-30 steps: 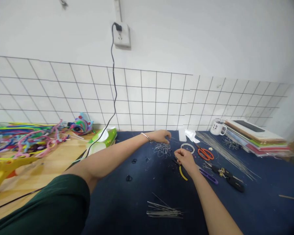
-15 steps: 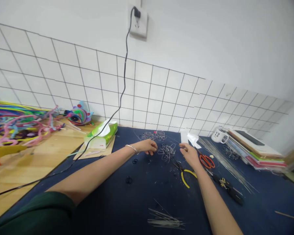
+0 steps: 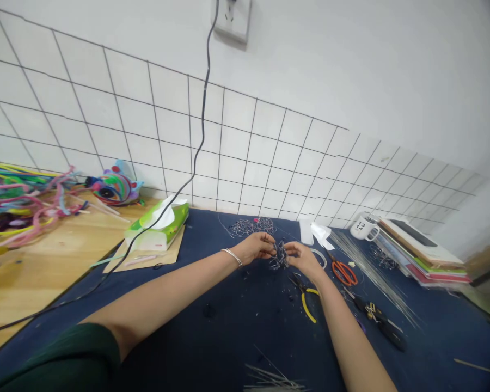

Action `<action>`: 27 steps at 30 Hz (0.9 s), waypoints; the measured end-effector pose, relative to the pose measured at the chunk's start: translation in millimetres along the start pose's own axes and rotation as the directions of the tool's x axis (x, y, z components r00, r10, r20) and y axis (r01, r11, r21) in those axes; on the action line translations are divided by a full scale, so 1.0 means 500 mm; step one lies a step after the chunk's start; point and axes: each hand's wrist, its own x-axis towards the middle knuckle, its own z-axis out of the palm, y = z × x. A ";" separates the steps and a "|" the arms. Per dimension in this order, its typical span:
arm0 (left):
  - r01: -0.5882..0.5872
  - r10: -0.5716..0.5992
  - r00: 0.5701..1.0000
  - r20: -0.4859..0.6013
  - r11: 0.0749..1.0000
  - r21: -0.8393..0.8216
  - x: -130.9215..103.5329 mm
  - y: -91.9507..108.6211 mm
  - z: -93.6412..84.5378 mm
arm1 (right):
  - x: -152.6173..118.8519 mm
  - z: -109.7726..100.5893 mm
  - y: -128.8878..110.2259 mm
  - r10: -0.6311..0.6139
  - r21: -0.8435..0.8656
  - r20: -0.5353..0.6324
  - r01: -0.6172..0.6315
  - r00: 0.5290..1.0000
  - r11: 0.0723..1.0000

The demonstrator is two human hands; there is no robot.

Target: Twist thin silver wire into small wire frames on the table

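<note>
Between my two hands is a tangled piece of bent silver wire (image 3: 280, 256), just above the dark blue cloth. My left hand (image 3: 258, 247), with a bracelet at its wrist, pinches the left side of the wire piece. From the right, the fingers of my right hand (image 3: 304, 258) close on its other side. More coiled wire (image 3: 251, 226) lies behind my left hand. Yellow-handled pliers (image 3: 308, 302) rest close to my right forearm. Part of a pale ring-shaped coil (image 3: 320, 258) shows beside my right hand.
Orange-handled scissors (image 3: 344, 273), long straight wires (image 3: 375, 277) and black-handled pliers (image 3: 378, 316) lie on the right. A mug (image 3: 363, 227) stands by stacked books (image 3: 424, 247). At left are a tissue pack (image 3: 157, 226), a hanging black cable (image 3: 204, 109) and colourful pipe cleaners (image 3: 28, 204). Cut wires (image 3: 271, 378) lie in front.
Both hands have come together and taken hold of the wire piece that lay between them on the cloth. The camera view has shifted slightly.
</note>
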 end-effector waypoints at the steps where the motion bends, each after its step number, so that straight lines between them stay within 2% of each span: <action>1: -0.014 0.014 1.000 -0.001 1.000 -0.020 -0.001 0.007 0.006 | -0.004 0.002 -0.003 -0.005 0.012 -0.022 0.005 1.000 1.000; 8: -0.065 0.066 0.998 0.017 0.995 -0.081 -0.025 0.047 0.050 | -0.031 0.046 -0.033 -0.021 0.085 -0.225 0.042 0.974 0.996; 14: -0.176 0.170 0.984 -0.055 0.977 -0.122 -0.047 0.078 0.042 | -0.068 0.029 -0.038 0.018 0.185 -0.340 0.048 0.940 0.982; 20: -0.222 0.210 0.972 -0.102 0.967 -0.123 -0.061 0.094 0.028 | -0.087 0.016 -0.044 0.046 0.263 -0.348 0.051 0.937 0.963; 27: -0.293 0.288 0.945 -0.157 0.956 -0.009 -0.068 0.088 0.034 | -0.095 0.006 -0.062 0.056 0.336 -0.292 0.047 0.955 0.941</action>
